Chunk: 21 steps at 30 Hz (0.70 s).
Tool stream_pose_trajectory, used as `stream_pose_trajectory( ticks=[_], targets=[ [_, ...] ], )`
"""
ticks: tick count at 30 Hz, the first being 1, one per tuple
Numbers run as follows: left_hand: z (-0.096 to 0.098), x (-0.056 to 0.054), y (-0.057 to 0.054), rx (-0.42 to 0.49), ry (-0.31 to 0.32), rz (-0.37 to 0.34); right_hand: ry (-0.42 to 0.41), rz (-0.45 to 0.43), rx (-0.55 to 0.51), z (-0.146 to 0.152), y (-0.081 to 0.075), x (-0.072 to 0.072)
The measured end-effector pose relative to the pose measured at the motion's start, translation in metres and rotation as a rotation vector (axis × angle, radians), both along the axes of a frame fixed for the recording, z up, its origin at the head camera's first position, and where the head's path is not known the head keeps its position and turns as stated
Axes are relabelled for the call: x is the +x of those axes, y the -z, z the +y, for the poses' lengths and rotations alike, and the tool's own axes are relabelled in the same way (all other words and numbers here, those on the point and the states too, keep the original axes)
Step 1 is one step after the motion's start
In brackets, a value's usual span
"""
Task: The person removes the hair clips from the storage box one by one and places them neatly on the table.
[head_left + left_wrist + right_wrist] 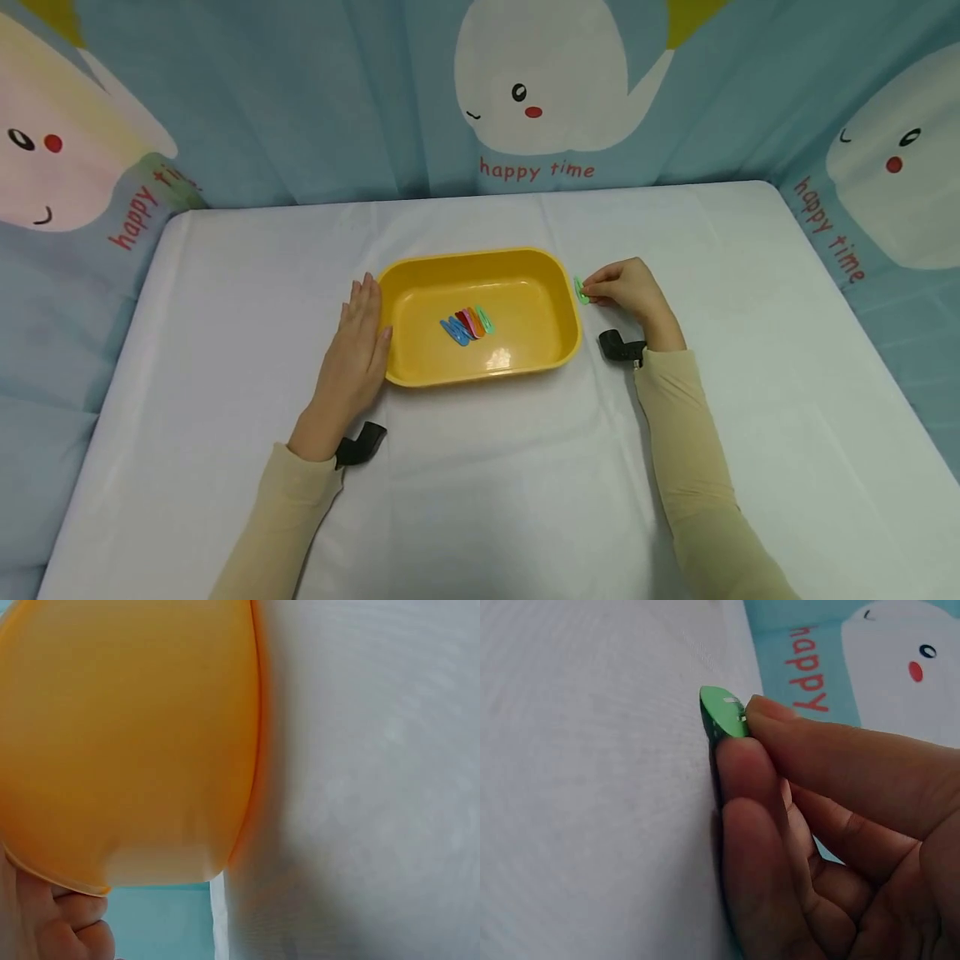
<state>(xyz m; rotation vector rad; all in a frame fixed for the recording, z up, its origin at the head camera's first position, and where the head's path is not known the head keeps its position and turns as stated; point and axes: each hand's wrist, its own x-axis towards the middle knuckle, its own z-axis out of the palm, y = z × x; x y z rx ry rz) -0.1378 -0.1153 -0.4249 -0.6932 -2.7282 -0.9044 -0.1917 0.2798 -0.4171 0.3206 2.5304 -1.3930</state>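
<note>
Right hand (628, 290): fingers pinching green clip (721, 712), beside yellow tray (528, 321). Left hand (351, 354): fingers straight, touching tray. Inside: coloured clips (471, 322).

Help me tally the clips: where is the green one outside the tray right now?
In the head view, the green clip is pinched in the person's right hand, just beside the right end of the yellow tray.

A blue curtain (337, 108) borders the white tablecloth (240, 292) from 8 through 12 to 3 o'clock, printed with a pinkish cartoon whale (82, 142) at 10, white cartoon whales (555, 75) at 12 and 2, and red "happy time" lettering (509, 172).
</note>
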Motion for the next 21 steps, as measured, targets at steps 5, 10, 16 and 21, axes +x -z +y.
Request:
stream_pose_trajectory(
  ticks=[5,10,16,21],
  targets=[
    [-0.0016,0.0001,-0.0026,0.008,0.003,0.014,0.024,0.005,0.002,0.0006,-0.0019,0.0008],
    [-0.0015,0.0022,-0.0035,-0.002,-0.003,-0.011,0.014,-0.004,-0.018,0.0021,-0.0030,0.0026],
    [-0.0028,0.0031,-0.0048,-0.001,-0.002,-0.005,-0.001,0.020,-0.035,0.0021,-0.0034,0.0047],
    [-0.0022,0.0023,-0.0053,-0.005,0.006,-0.009,0.011,0.015,-0.055,0.0065,-0.0036,0.0073]
  ],
)
